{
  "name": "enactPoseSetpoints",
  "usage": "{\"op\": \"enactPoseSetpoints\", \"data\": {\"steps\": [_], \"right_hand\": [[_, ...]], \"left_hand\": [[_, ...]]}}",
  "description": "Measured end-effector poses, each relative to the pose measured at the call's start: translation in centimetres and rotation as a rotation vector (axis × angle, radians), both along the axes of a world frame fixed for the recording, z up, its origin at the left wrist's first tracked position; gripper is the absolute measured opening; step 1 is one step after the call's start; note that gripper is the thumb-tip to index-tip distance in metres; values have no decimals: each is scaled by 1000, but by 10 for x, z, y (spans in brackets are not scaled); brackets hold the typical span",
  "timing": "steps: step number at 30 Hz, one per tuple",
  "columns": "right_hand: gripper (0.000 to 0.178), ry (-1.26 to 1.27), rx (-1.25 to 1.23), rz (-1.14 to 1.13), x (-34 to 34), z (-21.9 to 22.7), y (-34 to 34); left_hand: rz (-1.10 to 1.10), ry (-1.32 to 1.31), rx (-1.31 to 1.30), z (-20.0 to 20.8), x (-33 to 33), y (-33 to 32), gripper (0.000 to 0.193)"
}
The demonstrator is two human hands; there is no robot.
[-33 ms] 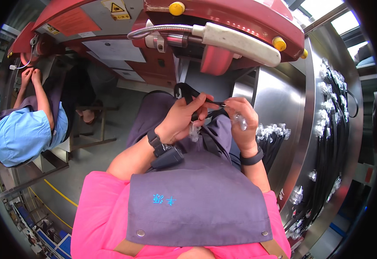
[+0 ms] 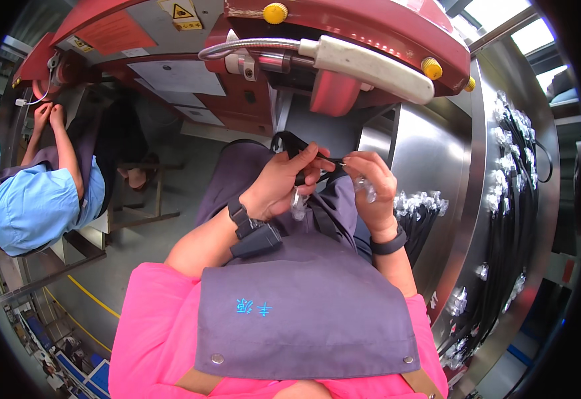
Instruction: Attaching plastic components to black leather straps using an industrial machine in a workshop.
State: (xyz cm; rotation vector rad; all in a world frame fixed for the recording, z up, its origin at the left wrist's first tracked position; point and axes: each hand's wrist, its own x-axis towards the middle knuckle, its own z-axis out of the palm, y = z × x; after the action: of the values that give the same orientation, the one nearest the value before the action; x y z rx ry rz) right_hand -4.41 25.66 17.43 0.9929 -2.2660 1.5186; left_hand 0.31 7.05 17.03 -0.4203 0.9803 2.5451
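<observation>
A flat black strap (image 2: 293, 142) is held in front of my lap, looped over at its left end. My left hand (image 2: 280, 176) is closed round it, with the thumb pressed on top. With its fingertips pinched together, my right hand (image 2: 374, 193) grips the strap's narrow end. A crumpled clear plastic wrap (image 2: 298, 203) hangs under my left hand, and another clear wrap (image 2: 367, 190) lies against my right palm. How these wraps join the strap is hidden by my fingers.
A red machine (image 2: 357, 30) with a pale lamp (image 2: 373, 66) stands just beyond my hands. To the right, black straps (image 2: 510, 219) with plastic-wrapped ends lie along a steel surface (image 2: 433, 153). At left sits a co-worker in a blue shirt (image 2: 34, 206).
My right hand has shifted very slightly to the left, and the plastic wraps have swung a little. Both hands keep their grip on the strap.
</observation>
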Motion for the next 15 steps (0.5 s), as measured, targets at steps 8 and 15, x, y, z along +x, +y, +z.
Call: {"op": "enactPoseSetpoints", "data": {"steps": [8,15], "right_hand": [[27,331,380,159,-1,14,-1],[34,-29,321,99,2,19,6]], "left_hand": [[-111,-223,209,-36,-1,0,19],[107,-40,-34,-26,-4,3,19]]}}
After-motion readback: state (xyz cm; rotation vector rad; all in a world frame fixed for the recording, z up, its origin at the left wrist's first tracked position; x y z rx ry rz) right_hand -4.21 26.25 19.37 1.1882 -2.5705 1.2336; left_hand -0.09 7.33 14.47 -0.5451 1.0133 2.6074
